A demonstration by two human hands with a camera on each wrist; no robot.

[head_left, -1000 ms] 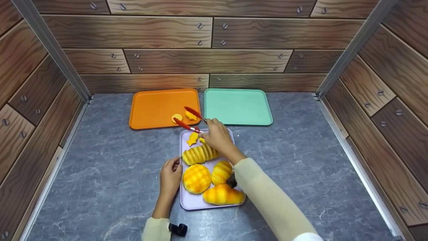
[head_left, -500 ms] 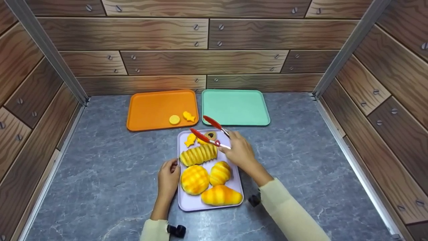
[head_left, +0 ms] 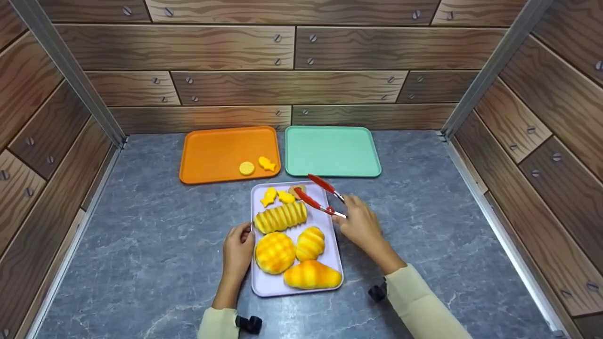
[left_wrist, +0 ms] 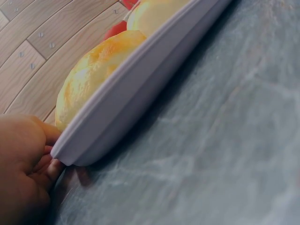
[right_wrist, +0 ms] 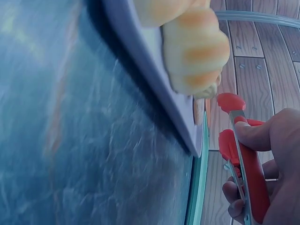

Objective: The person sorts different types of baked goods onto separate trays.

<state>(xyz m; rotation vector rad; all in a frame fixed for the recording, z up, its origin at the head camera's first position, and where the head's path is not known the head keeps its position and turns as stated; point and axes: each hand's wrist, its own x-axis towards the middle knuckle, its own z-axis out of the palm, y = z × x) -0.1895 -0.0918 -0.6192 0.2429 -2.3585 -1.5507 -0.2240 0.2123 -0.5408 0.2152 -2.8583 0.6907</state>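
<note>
My right hand (head_left: 362,225) holds red-tipped metal tongs (right_wrist: 253,173) by their handles. The tongs' arms are spread with nothing between them, over the far right corner of the lilac tray (head_left: 292,293). My left hand (head_left: 238,249) pinches that tray's left rim, fingers above and below it in the left wrist view. On the tray lie a ridged bread roll (head_left: 281,217), a round bun (head_left: 274,253), a small striped bun (head_left: 310,243) and a long bun (head_left: 312,275). Beyond them are two yellow fish-shaped pieces (head_left: 268,197) and a brown cookie (head_left: 297,190), partly hidden by the tongs.
Behind the lilac tray stand an orange tray (head_left: 212,150) and a mint green tray (head_left: 332,150), side by side. A round yellow piece (head_left: 247,168) and a yellow fish (head_left: 266,164) lie on the orange one. Wood-patterned walls enclose the grey marbled table (head_left: 155,245) at the back and sides.
My right hand has drawn the tongs back from the orange tray, rightward and nearer me, over the lilac tray's corner. The left hand stays at the tray's rim.
</note>
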